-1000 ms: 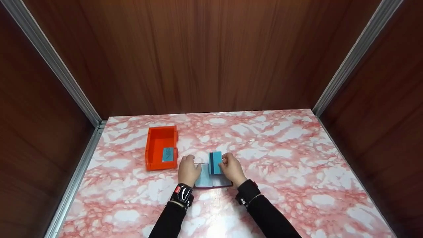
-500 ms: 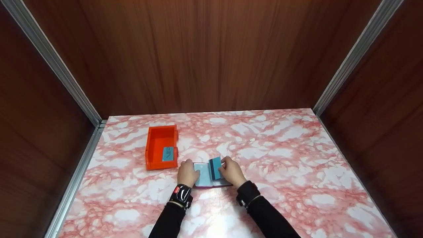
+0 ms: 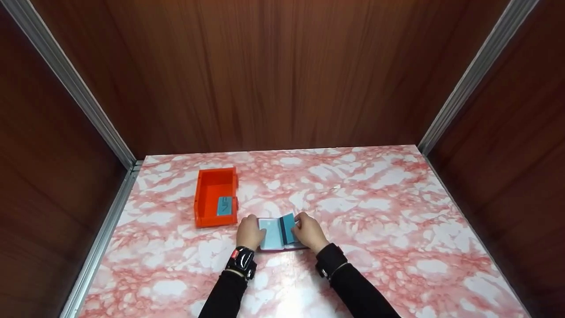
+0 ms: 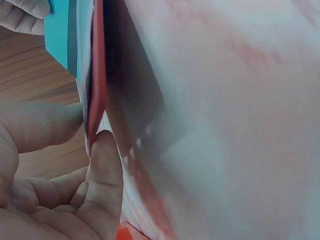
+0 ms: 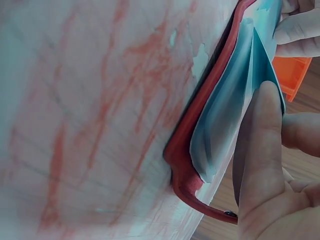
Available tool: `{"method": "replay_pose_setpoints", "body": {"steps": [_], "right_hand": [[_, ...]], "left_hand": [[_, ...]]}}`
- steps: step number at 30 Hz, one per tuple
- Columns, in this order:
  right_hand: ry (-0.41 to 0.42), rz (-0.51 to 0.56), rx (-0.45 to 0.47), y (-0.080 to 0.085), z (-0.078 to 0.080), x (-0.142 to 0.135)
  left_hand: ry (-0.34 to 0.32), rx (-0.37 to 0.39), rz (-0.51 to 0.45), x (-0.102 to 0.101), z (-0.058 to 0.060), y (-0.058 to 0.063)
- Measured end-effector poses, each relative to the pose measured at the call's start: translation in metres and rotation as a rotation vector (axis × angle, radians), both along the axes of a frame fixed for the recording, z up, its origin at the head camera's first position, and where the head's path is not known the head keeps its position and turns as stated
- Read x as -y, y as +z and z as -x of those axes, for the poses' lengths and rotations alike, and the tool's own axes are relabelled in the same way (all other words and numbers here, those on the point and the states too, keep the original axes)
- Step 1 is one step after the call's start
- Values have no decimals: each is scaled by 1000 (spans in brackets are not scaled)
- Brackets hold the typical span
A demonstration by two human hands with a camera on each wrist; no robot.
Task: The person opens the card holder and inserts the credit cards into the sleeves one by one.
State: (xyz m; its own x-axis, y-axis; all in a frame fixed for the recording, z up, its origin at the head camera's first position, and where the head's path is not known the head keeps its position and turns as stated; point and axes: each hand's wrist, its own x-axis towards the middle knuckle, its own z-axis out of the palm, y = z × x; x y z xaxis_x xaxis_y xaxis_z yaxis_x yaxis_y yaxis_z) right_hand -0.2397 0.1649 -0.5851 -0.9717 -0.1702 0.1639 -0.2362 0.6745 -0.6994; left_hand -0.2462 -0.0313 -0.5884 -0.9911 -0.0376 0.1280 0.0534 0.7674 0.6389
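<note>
An open card holder (image 3: 271, 235) with clear plastic sleeves and a red cover (image 4: 99, 70) lies on the table near the person. The left hand (image 3: 250, 232) pinches its left edge between thumb and forefinger, as the left wrist view shows. A blue card (image 3: 288, 228) with a dark stripe stands tilted over the right half, its lower end at the sleeves (image 5: 227, 105). Thumb and forefinger of the right hand (image 3: 310, 232) pinch this card by its right side. Whether the card's lower edge is inside a sleeve, I cannot tell.
To the left stands an orange bin (image 3: 197, 198) with another blue card (image 3: 224, 206), marked VIP, inside at its near right corner. A brown wood-grain wall (image 3: 282, 88) closes the back, with similar panels at both sides. The tabletop (image 3: 375, 212) has a red and white marbled pattern.
The right hand has lowered the blue card toward the person and tilted it over the card holder's right half. The left hand has shifted slightly left and nearer along the holder's edge.
</note>
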Motion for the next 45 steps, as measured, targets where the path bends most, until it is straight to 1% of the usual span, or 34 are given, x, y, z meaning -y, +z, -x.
{"method": "replay_pose_setpoints", "body": {"steps": [6,12,18,27,35,39,45], "right_hand": [[1,-3,25,-1,-1,1],[17,-27,25,-5,-1,3],[-5,-35,16,-7,-1,7],[-19,-46,39,-4,-3,11],[-27,-68,69,-4,-2,15],[-9,-59,81,-5,-1,17],[20,-68,64,-5,-1,20]], "left_hand": [[3,16,-7,0,0,0],[3,8,1,0,1,-1],[3,7,-1,1,1,-1],[-4,-10,-13,1,1,-1],[0,13,-20,1,1,-1],[0,10,-25,2,2,-1],[-9,-5,-38,2,2,-3]]}}
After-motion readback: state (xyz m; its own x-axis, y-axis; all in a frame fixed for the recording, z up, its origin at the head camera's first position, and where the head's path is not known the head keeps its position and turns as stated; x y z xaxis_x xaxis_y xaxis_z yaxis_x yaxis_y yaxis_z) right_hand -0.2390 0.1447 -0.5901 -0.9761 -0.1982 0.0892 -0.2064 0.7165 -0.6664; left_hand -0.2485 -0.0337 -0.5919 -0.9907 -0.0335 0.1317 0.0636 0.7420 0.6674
